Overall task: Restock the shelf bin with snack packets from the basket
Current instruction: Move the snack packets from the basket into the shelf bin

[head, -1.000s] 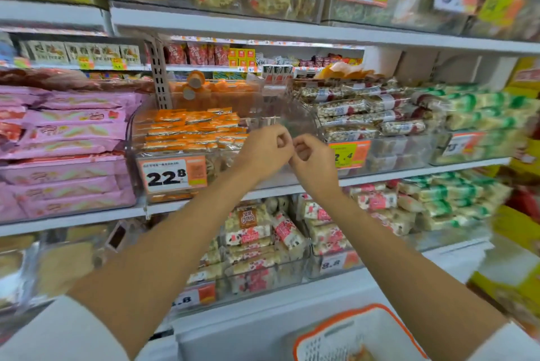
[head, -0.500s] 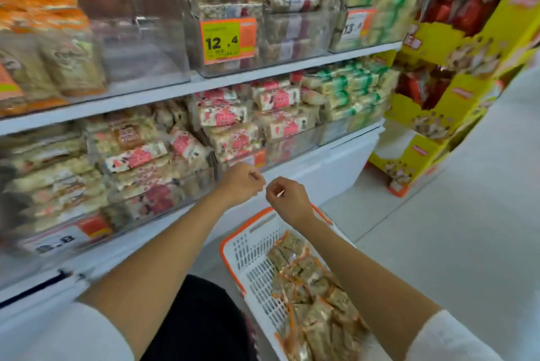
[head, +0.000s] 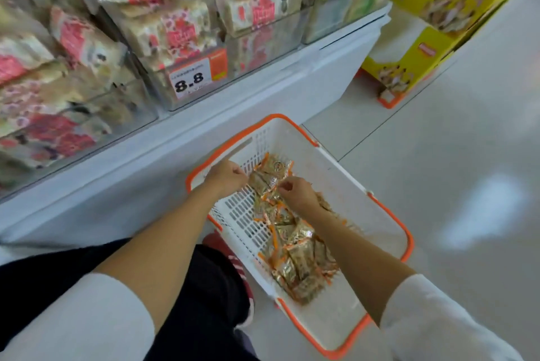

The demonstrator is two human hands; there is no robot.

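A white basket with an orange rim (head: pixel 344 173) stands on the floor below the shelf. Several gold snack packets with orange edges (head: pixel 295 252) lie in a heap along its bottom. My left hand (head: pixel 226 178) hovers over the basket's left rim with its fingers curled, right beside the topmost packet (head: pixel 273 169), holding nothing that I can see. My right hand (head: pixel 298 194) is down on the heap, its curled fingertips pinching the orange edge of a packet. The shelf bin for these packets is out of view.
Clear bins of red-and-white packets (head: pixel 163 27) fill the lowest shelf, one carrying an 8.8 price tag (head: pixel 191 78). Below them runs the white shelf base (head: pixel 181 138). A yellow cardboard display (head: pixel 432 30) stands to the right. My dark trousers and red shoe (head: pixel 233 267) are beside the basket.
My view dropped from the upper shelves to the floor basket. Both hands came down from the shelf bin to the packets in the basket.
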